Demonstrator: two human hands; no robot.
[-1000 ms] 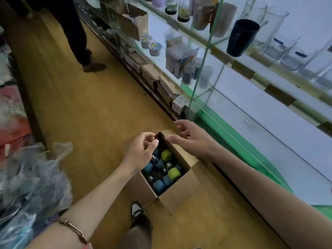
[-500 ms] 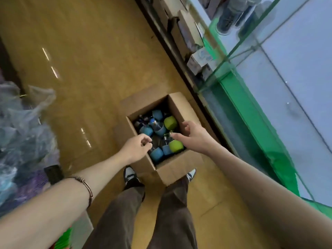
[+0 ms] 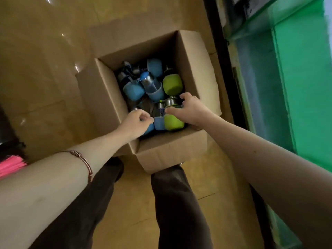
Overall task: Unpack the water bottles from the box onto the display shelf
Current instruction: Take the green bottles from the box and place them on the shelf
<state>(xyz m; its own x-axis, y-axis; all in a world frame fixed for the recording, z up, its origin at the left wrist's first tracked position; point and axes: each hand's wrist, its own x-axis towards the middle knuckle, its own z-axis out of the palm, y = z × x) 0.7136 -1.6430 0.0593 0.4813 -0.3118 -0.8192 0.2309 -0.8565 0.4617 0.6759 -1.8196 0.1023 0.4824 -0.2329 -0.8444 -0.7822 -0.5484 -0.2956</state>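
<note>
Head view, looking straight down. The cardboard box (image 3: 190, 56) sits on the tan floor (image 3: 45, 69) just in front of your feet, flaps open; your dark trouser legs (image 3: 176, 203) fill the lower frame.

Contents: water bottles lying jumbled, mostly blue-sleeved with metal caps, plus two green ones. One green bottle (image 3: 172, 83) lies toward the far right of the box, beside a blue bottle (image 3: 133, 90) and others packed against it.

Your right hand (image 3: 190, 109) is down in the near right corner of the box. Its fingers are curled over the metal cap end of the near green bottle (image 3: 173, 122), thumb on one side and fingertips on the other: a grip, as far as the view shows (the underside of the hand is hidden).

Your left hand (image 3: 136, 123) is at the near left inside wall, fingers curled and pinched together over a small object at its fingertips. You cannot tell what it holds; blur and the hand itself cover it. A thin bracelet (image 3: 84, 160) sits on that forearm.

The display shelf (image 3: 301, 87) (green-lit glass) runs along the right edge, near the box.
</note>
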